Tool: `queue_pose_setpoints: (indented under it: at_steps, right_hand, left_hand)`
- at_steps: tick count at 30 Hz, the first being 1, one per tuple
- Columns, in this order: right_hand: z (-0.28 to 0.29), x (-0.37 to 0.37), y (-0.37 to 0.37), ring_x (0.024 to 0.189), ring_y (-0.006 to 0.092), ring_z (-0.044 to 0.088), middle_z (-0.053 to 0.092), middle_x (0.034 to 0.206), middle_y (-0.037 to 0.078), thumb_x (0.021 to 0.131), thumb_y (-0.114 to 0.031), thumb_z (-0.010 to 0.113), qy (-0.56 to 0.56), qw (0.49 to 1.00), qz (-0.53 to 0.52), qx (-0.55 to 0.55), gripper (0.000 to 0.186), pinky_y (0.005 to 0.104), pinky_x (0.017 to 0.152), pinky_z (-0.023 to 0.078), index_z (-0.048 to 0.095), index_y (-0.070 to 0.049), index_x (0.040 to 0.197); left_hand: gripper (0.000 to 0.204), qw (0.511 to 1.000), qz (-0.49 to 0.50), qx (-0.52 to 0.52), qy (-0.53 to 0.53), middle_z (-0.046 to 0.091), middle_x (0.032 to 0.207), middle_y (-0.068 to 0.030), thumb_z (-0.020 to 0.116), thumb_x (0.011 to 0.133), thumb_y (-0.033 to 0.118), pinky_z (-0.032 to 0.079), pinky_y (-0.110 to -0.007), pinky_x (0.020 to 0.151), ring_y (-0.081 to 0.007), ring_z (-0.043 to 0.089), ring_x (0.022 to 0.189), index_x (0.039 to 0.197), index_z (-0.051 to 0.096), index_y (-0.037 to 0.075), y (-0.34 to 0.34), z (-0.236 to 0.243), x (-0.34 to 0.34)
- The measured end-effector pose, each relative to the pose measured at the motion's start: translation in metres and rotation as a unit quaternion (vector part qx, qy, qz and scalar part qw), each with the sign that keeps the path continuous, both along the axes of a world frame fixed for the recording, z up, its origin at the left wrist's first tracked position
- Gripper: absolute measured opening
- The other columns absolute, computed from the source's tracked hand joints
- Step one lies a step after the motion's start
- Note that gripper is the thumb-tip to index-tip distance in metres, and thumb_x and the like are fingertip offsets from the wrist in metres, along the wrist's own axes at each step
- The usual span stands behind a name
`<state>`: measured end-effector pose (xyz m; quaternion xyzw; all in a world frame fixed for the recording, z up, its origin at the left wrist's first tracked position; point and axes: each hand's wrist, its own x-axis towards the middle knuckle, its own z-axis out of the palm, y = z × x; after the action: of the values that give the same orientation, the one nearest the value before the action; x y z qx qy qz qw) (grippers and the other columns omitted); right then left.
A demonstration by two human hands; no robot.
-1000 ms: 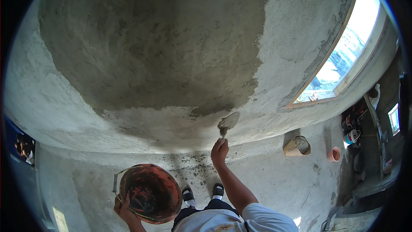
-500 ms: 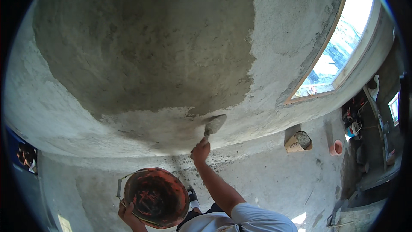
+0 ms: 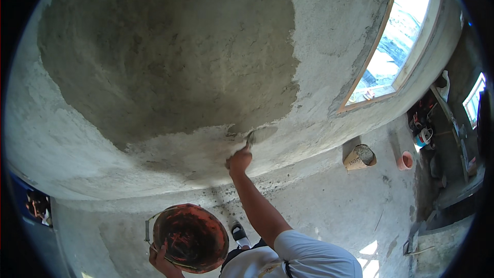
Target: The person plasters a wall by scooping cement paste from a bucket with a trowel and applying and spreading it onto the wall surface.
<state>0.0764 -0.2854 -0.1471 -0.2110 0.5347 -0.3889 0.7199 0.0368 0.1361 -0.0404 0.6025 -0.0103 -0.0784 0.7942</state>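
With its fingers closed round the handle, my right hand (image 3: 240, 161) holds a pointed trowel (image 3: 263, 135) against the wall (image 3: 319, 67), at the lower edge of a dark, damp plaster patch (image 3: 175, 62). The blade lies nearly flat to the surface and looks smeared with grey. Down at the left, my left hand (image 3: 162, 260) grips the rim of a round bucket (image 3: 218, 234). Its inside is reddish and dark with residue, and its wire handle hangs over the left side. Part of the left hand is hidden by the bucket.
A window (image 3: 393, 54) with a wooden frame is set in the wall at right. On the concrete floor (image 3: 319, 201) stand an opened paper sack (image 3: 356, 159) of grey material and a small pink bucket (image 3: 405, 160). A white-and-blue pail (image 3: 424, 137) and clutter lie farther right.
My right hand has pushed the trowel up and slightly right along the wall, its blade now flatter to the surface. The bucket stays in my left hand; the view has shifted a little.
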Motion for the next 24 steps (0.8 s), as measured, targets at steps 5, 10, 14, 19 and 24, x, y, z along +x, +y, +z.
queue_pose_setpoints:
  at_steps: [5, 10, 14, 19, 24]
  right_hand:
    - [-0.068, -0.056, 0.021, 0.047, 0.0258, 0.052, 0.056, 0.070, 0.011, 0.107, -0.050, 0.044, -0.038, 0.995, -0.004, 0.094, 0.050, 0.0387, 0.040, 0.044, 0.058, -0.003, 0.101]
    - [-0.004, -0.066, 0.012, 0.045, 0.0171, 0.050, 0.050, 0.066, 0.007, 0.110, -0.039, 0.043, -0.055, 0.986, -0.098, -0.123, 0.036, 0.0318, 0.037, 0.042, 0.048, -0.005, 0.101]
    - [0.019, -0.035, -0.022, 0.040, 0.0141, 0.041, 0.041, 0.060, 0.000, 0.109, -0.040, 0.047, -0.010, 0.974, -0.039, -0.224, 0.031, 0.0307, 0.036, 0.039, 0.041, -0.013, 0.096]
    - [-0.021, -0.035, 0.011, 0.042, 0.0242, 0.056, 0.054, 0.059, 0.012, 0.108, -0.037, 0.048, 0.138, 0.972, 0.005, -0.192, 0.041, 0.0389, 0.037, 0.045, 0.046, 0.000, 0.092]
    - [-0.060, -0.080, 0.038, 0.044, 0.0258, 0.056, 0.054, 0.058, 0.012, 0.108, -0.036, 0.049, 0.129, 0.982, -0.027, -0.139, 0.042, 0.0407, 0.041, 0.044, 0.051, 0.000, 0.087]
  left_hand:
    - [0.048, 1.000, -0.004, -0.024, 0.001, 0.067, 0.113, -0.0216, 0.062, 0.075, 0.006, 0.057, -0.044, 0.093, -0.0334, 0.069, 0.100, 0.119, 0.061, -0.011, 0.014, -0.009, 0.013]
    - [0.048, 1.000, 0.004, -0.018, 0.008, 0.068, 0.113, -0.0215, 0.060, 0.074, 0.006, 0.058, -0.044, 0.093, -0.0333, 0.069, 0.099, 0.119, 0.061, -0.011, 0.014, -0.006, 0.020]
    - [0.048, 0.999, -0.035, -0.001, 0.008, 0.068, 0.112, -0.0214, 0.060, 0.074, 0.006, 0.058, -0.044, 0.093, -0.0331, 0.070, 0.099, 0.119, 0.061, -0.010, 0.009, -0.008, 0.029]
    - [0.049, 0.999, -0.037, 0.001, 0.011, 0.068, 0.114, -0.0218, 0.060, 0.075, 0.007, 0.057, -0.044, 0.093, -0.0337, 0.070, 0.100, 0.121, 0.061, -0.011, 0.004, -0.007, 0.033]
    - [0.052, 0.997, -0.064, -0.039, 0.012, 0.067, 0.116, -0.0222, 0.061, 0.075, 0.008, 0.057, -0.044, 0.095, -0.0343, 0.069, 0.102, 0.124, 0.060, -0.011, -0.007, -0.007, 0.033]
